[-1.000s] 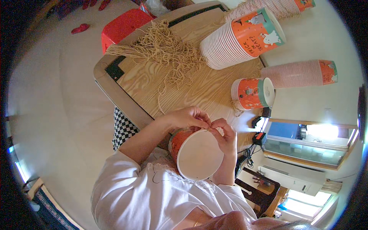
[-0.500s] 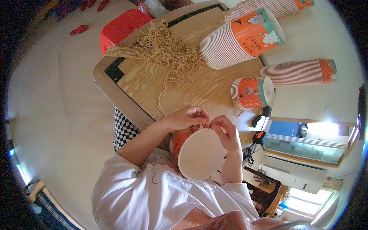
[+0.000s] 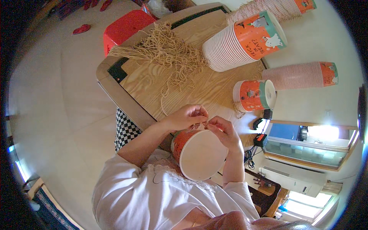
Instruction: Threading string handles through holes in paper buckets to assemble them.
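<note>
A paper bucket [image 3: 203, 155] with a white interior or base facing me and an orange and green printed side rests against my white shirt. My left hand [image 3: 188, 116] is closed at its upper rim, fingertips pinching a thin tan cord. Close beside it my right hand [image 3: 224, 131] is pinched too, its thumb and finger on the cord at the same spot. What lies between the fingertips is small and partly hidden. A loose strand runs from behind my left hand up to a tangled heap of tan cord [image 3: 165, 50] on the wooden table [image 3: 143, 90].
Stacks of nested orange-printed paper buckets lie on the table's far right: a large stack [image 3: 249, 42], a short stack [image 3: 253, 96] and a long stack [image 3: 303, 75]. Another stack [image 3: 268, 11] has cords hanging along it. A red stool [image 3: 124, 32] stands beyond the left edge; black adapters [image 3: 260, 140] lie at right.
My fingertips have shifted slightly at the bucket's rim, and the right hand's fingers have drawn closer together. The bucket stays against my shirt; the whole view has moved a little.
</note>
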{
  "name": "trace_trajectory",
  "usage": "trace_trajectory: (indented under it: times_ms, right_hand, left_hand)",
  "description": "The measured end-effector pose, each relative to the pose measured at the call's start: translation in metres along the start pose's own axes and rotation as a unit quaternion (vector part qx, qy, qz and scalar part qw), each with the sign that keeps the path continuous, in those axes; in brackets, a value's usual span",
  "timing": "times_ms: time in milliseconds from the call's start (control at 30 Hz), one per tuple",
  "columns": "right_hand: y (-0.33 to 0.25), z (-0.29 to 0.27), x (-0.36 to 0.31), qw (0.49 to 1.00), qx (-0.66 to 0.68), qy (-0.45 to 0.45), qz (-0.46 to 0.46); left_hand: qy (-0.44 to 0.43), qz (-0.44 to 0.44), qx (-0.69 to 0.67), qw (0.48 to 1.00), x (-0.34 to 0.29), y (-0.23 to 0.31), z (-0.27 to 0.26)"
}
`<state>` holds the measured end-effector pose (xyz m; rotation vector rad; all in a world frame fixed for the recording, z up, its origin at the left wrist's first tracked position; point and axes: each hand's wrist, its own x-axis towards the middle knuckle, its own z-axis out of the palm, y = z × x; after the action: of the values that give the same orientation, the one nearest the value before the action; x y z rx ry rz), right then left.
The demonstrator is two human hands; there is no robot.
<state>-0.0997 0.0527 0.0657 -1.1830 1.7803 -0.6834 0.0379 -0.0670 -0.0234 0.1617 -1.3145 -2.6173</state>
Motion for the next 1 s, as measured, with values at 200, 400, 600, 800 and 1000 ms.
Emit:
trace_trajectory:
  times_ms: [200,400,600,800,1000]
  right_hand:
    - [0.002,0.002,-0.002,0.999,0.028,0.021,0.033]
    - [0.013,0.003,-0.008,0.997,0.051,0.049,0.043]
    - [0.018,0.004,-0.009,0.996,0.056,0.06,0.016]
    - [0.018,0.004,-0.01,0.997,0.039,0.059,0.008]
    - [0.018,0.005,-0.01,0.996,0.054,0.061,0.018]
  left_hand:
    - [0.016,0.007,0.007,1.0,0.0,0.001,-0.001]
    - [0.03,0.111,0.174,0.978,-0.005,0.004,0.004]
    - [0.039,0.086,0.277,0.956,-0.008,0.023,0.017]
    - [0.07,0.107,0.296,0.947,-0.007,0.021,0.021]
    - [0.082,0.091,0.3,0.946,-0.006,0.016,0.02]
